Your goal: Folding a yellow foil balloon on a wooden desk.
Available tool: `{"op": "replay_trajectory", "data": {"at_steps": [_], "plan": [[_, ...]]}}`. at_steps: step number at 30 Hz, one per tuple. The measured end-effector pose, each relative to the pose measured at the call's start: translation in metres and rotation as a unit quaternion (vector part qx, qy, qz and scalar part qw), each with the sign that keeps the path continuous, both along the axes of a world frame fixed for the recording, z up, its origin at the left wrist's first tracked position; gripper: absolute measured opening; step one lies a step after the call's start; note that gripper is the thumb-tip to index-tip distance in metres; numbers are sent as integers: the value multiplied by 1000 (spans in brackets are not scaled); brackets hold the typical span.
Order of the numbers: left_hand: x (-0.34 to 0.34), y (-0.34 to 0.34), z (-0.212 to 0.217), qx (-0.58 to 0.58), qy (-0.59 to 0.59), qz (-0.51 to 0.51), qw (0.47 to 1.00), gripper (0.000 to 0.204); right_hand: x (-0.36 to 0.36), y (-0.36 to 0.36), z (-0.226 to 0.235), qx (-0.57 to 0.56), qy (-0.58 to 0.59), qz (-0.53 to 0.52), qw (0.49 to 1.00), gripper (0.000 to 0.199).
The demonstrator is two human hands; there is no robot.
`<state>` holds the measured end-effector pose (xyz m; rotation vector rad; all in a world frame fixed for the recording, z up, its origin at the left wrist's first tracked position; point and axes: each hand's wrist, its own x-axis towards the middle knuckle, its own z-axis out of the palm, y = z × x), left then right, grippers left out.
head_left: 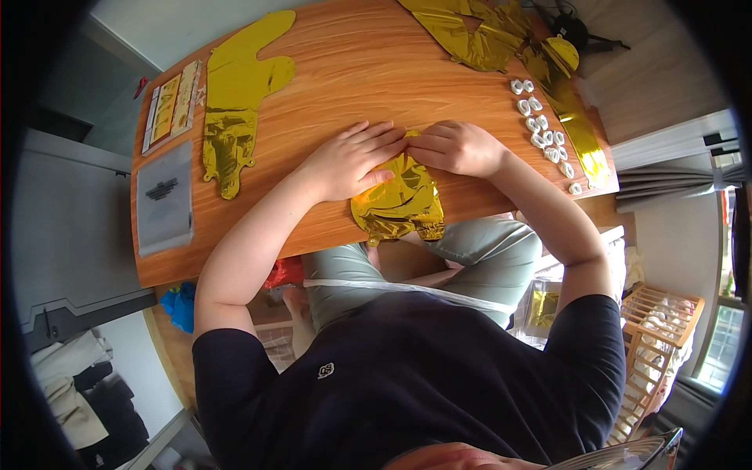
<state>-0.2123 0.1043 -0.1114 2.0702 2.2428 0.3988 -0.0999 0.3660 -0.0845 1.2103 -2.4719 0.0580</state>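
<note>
A crumpled gold foil balloon (401, 205) lies flat at the table's near edge, and its lower end hangs over that edge. My left hand (351, 160) rests flat with fingers stretched out, the thumb pressing on the foil and the fingertips at its top edge. My right hand (458, 149) is closed, its fingers pinching the balloon's upper end close to my left fingertips. Exactly how the foil sits under the right fingers is hidden.
Another flat gold foil balloon (244, 86) lies at the left, near a printed card (172, 107) and a clear bag (164, 200) with dark thin pieces. More gold foil (489, 39) lies at the far right. Several small white coils (540, 139) cluster on the wooden table (352, 70).
</note>
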Motion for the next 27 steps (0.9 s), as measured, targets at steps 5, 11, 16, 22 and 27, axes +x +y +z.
{"op": "replay_trajectory", "data": {"at_steps": [5, 11, 16, 22, 27], "plan": [[0, 0, 1, 5, 0, 1, 1000, 61, -11, -8, 9, 23, 50, 19, 998, 18], [-1, 0, -2, 15, 5, 3, 1000, 63, -3, -20, 4, 6, 9, -39, 999, 19], [1, -3, -2, 5, 5, 2, 1000, 64, 26, -26, 6, -166, -157, -162, 960, 35], [0, -1, -3, -2, 18, -3, 1000, 66, 41, -21, 13, -131, -108, -129, 977, 38], [-1, 0, -2, 1, 7, 2, 1000, 66, 35, -20, 4, -89, -48, -107, 989, 32]]}}
